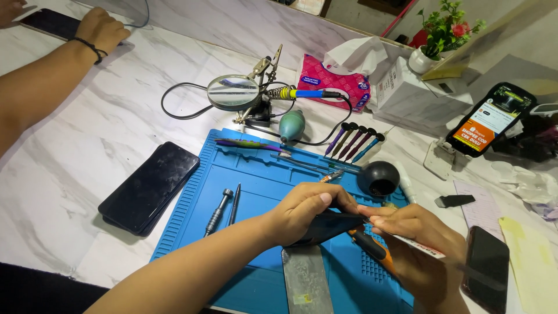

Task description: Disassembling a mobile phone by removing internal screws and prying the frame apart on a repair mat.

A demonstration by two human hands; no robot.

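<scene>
- My left hand point(305, 209) grips a thin dark slab-shaped phone panel point(331, 225), tilted on edge above the blue ribbed silicone work mat point(256, 192).
- My right hand point(415, 241) pinches a slim flat white card point(421, 249) at the panel's near corner, with an orange-and-black handled tool point(375, 249) lying just under the fingers.
- To do this well, I judge the card should stay shallow and parallel to the seam, the left thumb bracing the edge so the panel does not flex.
- The panel looks glossy and rigid; the mat is soft and grooved.
- A scuffed grey metal plate point(306, 279) lies beneath, and a black glass phone point(150, 186) rests on the white marbled bench point(70, 174).
- Another person's hand point(102, 28) rests at the far corner.
</scene>
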